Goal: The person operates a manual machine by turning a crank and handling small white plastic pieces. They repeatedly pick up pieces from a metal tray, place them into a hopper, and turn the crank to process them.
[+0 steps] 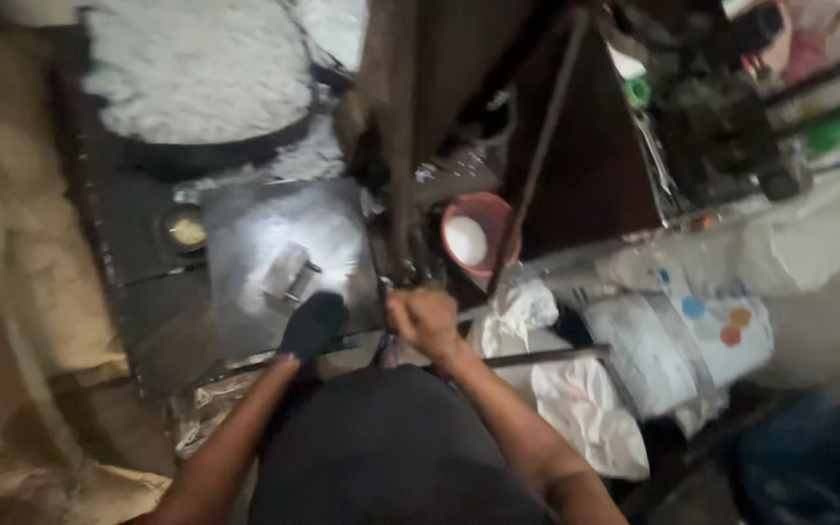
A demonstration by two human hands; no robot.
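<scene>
Metal rod (396,233) in fisted right hand (423,319)

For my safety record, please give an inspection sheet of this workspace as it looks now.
Surface: grey metal plate, shiny, dusted white.
Job's things: small metal block on the plate; thin rod rising past the right hand.
Clutter: orange bowl with white powder; large pan of white material; white sacks.
Hands: left hand in a dark glove at the plate edge; right hand bare, fingers closed, content unclear.
Cables: nothing seen.
Surroundings: dim, blurred.
</scene>
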